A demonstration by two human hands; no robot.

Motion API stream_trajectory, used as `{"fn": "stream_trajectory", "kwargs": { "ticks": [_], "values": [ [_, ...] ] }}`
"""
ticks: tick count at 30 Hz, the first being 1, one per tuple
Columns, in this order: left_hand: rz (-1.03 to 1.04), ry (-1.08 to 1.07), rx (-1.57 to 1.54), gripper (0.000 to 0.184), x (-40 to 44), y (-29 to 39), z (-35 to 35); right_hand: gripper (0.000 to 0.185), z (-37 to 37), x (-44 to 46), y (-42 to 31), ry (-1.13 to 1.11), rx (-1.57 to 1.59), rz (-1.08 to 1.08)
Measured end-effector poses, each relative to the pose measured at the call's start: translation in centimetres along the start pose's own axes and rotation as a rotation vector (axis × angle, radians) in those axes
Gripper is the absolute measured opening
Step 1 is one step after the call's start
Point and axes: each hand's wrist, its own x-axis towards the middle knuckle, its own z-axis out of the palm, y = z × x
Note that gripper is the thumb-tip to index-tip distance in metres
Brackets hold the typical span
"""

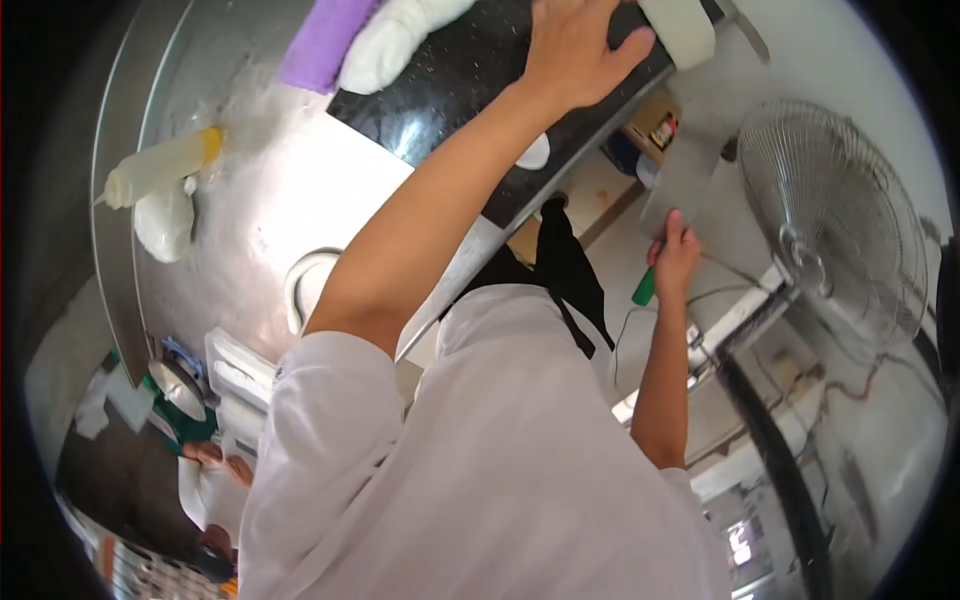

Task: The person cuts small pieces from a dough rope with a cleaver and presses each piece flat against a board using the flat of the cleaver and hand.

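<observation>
My left hand [575, 55] rests palm down on a black board [440, 110], thumb spread out, fingertips cut off by the top edge of the view. Left of it lie a white dough roll [395, 45] and a purple dough roll [325, 45]. A pale block, perhaps dough [683, 32], sits at the board's right end, near my left thumb. Partly behind my left forearm is a small white piece [536, 153]. Away from the board, my right hand [676, 262] is closed round the green handle [644, 288] of a cleaver with a wide metal blade [685, 185].
A large fan [840, 220] stands close to my right arm. On the metal table [250, 200] are a squeeze bottle [165, 165], a white bag [165, 220] and a white ring-shaped item [295, 295]. Another person [210, 490] works at lower left beside white trays [240, 365].
</observation>
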Motion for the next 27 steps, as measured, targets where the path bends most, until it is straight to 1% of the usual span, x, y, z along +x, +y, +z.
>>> {"fn": "stream_trajectory", "kwargs": {
  "ticks": [1,2,3,4,5,6,7,8,9,10,11,12,14,15,16,17,18,19,21,22,25,26,27],
  "values": [
    [-0.108,-0.063,0.075,0.061,-0.9,1.5,-0.1,0.052,-0.1,-1.9,1.5,-0.023,0.063,0.074],
    [-0.097,-0.079,0.063,0.061,-4.1,1.8,-0.2,0.052,-0.2,-3.4,2.4,-0.006,0.072,0.085],
    [-0.034,-0.158,0.236,0.069,-8.8,0.8,-0.4,0.051,0.1,-4.7,3.1,-0.035,0.040,0.065],
    [0.033,-0.233,0.410,0.077,-11.4,0.4,-1.3,0.050,0.2,-5.6,3.4,-0.065,0.010,0.043],
    [-0.059,-0.305,0.333,0.090,-10.2,0.7,-2.7,0.050,1.0,-5.3,3.3,-0.039,0.044,0.034],
    [0.000,-0.314,0.317,0.090,-8.1,-0.8,-2.0,0.050,1.5,-4.8,3.4,-0.050,-0.051,-0.103],
    [-0.106,-0.156,0.235,0.082,-8.1,-2.4,-1.0,0.052,1.1,-6.3,4.4,-0.097,-0.180,-0.201],
    [-0.221,-0.006,0.164,0.074,-8.9,-3.2,-1.0,0.051,1.1,-7.7,3.1,-0.213,-0.185,-0.144],
    [-0.295,0.071,0.001,0.077,-7.8,-3.2,-1.5,0.051,2.3,-6.4,0.1,-0.307,-0.170,-0.137],
    [-0.366,0.149,-0.159,0.080,-6.5,-2.7,-2.1,0.051,3.8,-5.0,-1.1,-0.365,-0.137,-0.254],
    [-0.254,0.071,-0.100,0.096,-5.7,-0.8,-3.1,0.050,5.0,-4.7,-1.7,-0.437,-0.112,-0.349],
    [-0.194,-0.043,0.037,0.094,-6.9,0.4,-3.1,0.050,6.2,-3.8,-2.5,-0.437,-0.095,-0.354],
    [0.041,-0.464,0.569,0.096,-13.0,0.3,-2.8,0.053,8.5,-1.6,-4.1,-0.600,-0.421,-0.465],
    [0.004,-0.554,0.599,0.104,-14.4,0.2,-3.5,0.059,9.5,-0.8,-3.9,-0.622,-0.483,-0.463],
    [-0.021,-0.637,0.624,0.111,-14.3,0.0,-3.6,0.059,9.7,0.2,-4.4,-0.624,-0.468,-0.470],
    [-0.038,-0.676,0.733,0.111,-13.7,0.3,-3.2,0.063,9.6,1.0,-4.6,-0.576,-0.474,-0.546],
    [-0.051,-0.712,0.737,0.111,-13.8,0.8,-3.3,0.067,9.4,-0.1,-4.1,-0.556,-0.482,-0.591],
    [-0.031,-0.745,0.735,0.110,-13.2,1.0,-3.4,0.067,9.2,-1.0,-3.9,-0.575,-0.470,-0.572],
    [0.032,-0.738,0.734,0.109,-10.6,-0.1,-1.8,0.074,9.2,0.5,-5.4,-0.515,-0.596,-0.522],
    [0.038,-0.755,0.733,0.109,-10.0,-0.4,-1.6,0.074,9.3,0.7,-5.8,-0.516,-0.587,-0.506],
    [0.089,-0.678,0.748,0.110,-8.3,-1.3,-1.1,0.073,9.3,1.9,-7.3,-0.455,-0.578,-0.526],
    [0.106,-0.682,0.743,0.110,-7.7,-1.9,-0.9,0.072,9.5,2.7,-7.9,-0.450,-0.546,-0.572],
    [0.130,-0.628,0.725,0.110,-6.9,-2.6,-0.6,0.071,9.5,3.4,-8.4,-0.444,-0.516,-0.622]
  ]
}}
